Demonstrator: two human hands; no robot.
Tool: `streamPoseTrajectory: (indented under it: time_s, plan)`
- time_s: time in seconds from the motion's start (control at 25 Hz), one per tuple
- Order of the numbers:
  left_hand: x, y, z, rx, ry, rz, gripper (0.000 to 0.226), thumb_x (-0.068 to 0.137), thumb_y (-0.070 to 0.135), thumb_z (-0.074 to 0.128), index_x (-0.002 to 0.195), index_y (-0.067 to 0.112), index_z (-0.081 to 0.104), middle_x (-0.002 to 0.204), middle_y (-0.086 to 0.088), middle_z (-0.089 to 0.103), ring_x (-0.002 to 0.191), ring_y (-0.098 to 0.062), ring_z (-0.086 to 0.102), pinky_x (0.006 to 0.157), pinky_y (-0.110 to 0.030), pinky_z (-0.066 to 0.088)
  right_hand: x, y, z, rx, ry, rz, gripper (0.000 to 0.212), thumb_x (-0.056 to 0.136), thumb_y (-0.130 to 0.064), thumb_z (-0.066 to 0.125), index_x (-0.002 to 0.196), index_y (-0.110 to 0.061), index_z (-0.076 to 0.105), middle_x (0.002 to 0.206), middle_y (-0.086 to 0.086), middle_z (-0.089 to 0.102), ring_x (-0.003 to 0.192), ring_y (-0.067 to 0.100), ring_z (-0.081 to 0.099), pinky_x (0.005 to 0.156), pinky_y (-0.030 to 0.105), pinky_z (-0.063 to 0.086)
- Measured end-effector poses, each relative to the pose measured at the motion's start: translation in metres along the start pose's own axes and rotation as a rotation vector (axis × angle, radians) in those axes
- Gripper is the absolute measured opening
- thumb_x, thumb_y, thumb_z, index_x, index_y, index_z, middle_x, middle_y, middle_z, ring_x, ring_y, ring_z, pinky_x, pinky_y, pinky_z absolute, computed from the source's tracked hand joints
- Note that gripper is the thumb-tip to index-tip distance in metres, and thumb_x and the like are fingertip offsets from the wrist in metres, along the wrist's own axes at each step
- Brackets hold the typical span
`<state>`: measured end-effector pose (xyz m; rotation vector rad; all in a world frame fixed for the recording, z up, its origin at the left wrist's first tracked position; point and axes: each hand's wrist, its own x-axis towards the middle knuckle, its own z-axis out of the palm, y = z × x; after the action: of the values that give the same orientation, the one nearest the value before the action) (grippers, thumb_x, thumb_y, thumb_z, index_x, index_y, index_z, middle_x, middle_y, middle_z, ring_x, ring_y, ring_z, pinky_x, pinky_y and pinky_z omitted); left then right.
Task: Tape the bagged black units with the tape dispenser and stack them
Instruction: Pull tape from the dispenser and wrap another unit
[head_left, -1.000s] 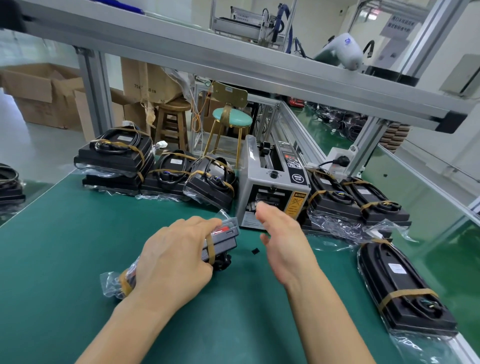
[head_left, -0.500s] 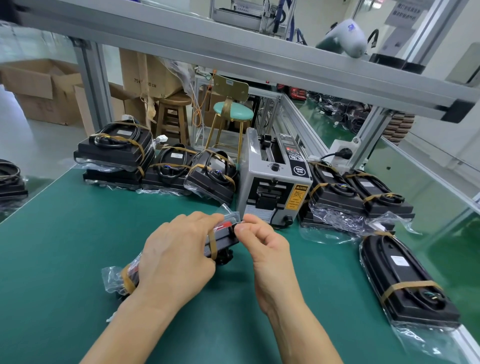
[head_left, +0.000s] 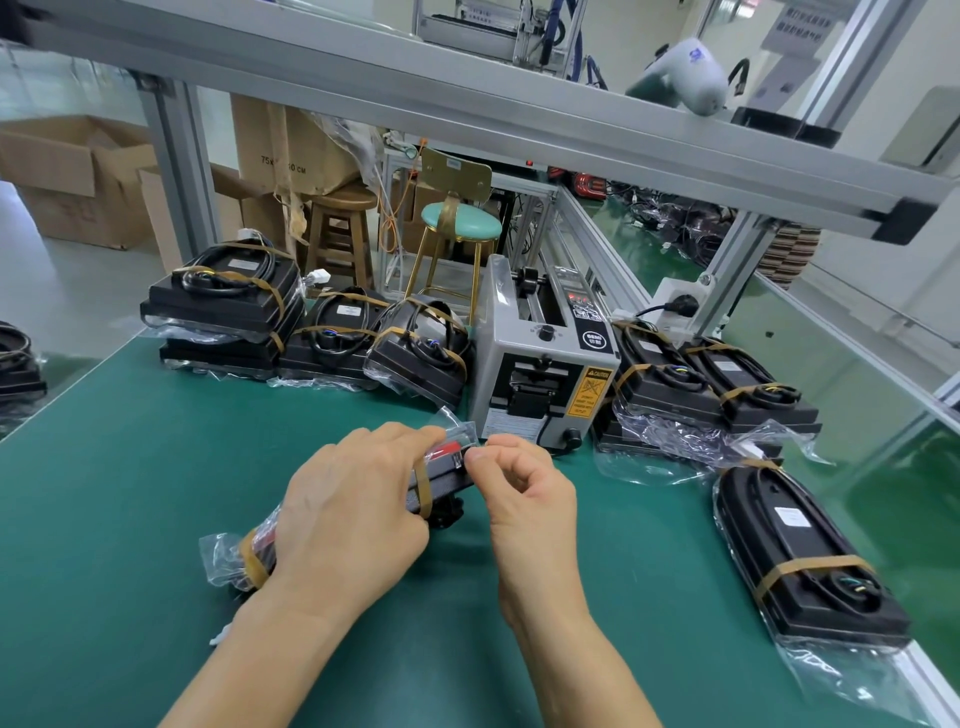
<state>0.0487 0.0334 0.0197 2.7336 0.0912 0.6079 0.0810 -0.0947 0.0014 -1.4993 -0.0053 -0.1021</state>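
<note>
left hand (head_left: 348, 519) wrapped over bagged unit (head_left: 441, 475) | right hand (head_left: 524, 486) fingertips pinching its end | dispenser (head_left: 540, 358) just behind

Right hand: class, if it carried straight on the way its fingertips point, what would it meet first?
Probably the bagged black unit under the left hand; the right hand already pinches at its bag end.
</note>
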Motion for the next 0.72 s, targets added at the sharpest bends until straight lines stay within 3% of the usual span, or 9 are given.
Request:
streamPoseTrajectory:
  time_s: [0.12,0.28,0.52,0.72]
  plan:
    - [0.0002,0.0,0.0002,0.002,-0.004,0.008,0.067,0.061,0.02,0.074,0.121,0.045,0.056,0.106,0.021,0.063,0.094,-0.011,0.056,0.064,-0.023,0.029,0.0004,-0.0005,0.0004,0.05,-0.008,-0.013,0.018,0.084,-0.01,0.068,0.066,-0.01,0.072,0.103,0.003,0.062,0.082,-0.001,0.056,0.07,0.006,0.041]
    - [-0.0002,-0.0002,-0.0005,-0.012,0.008,0.014,0.067,0.061,0.02,0.075,0.121,0.043,0.058,0.104,0.019,0.064,0.094,-0.013,0.057,0.065,-0.023,0.03,0.0004,-0.0014,0.0017,0.02,-0.022,-0.019,0.018,0.083,-0.008,0.068,0.065,-0.009,0.071,0.097,0.001,0.06,0.081,-0.002,0.055,0.069,0.007,0.04]
    - [0.0005,0.0007,-0.001,-0.024,0.014,0.008,0.064,0.058,0.016,0.076,0.116,0.04,0.063,0.1,0.016,0.067,0.091,-0.017,0.06,0.066,-0.026,0.037,-0.0007,-0.0038,0.0032,-0.105,0.023,-0.075,0.02,0.083,-0.008,0.069,0.063,-0.012,0.069,0.091,-0.002,0.061,0.089,0.007,0.058,0.085,0.027,0.047]
    - [0.0,0.0004,-0.0015,-0.017,0.013,0.012,0.064,0.057,0.016,0.076,0.115,0.041,0.063,0.099,0.017,0.067,0.09,-0.017,0.06,0.065,-0.026,0.036,-0.0067,-0.0077,0.0073,-0.236,0.087,-0.121,0.013,0.083,-0.01,0.068,0.07,-0.012,0.068,0.092,-0.003,0.06,0.091,0.009,0.059,0.087,0.026,0.046]
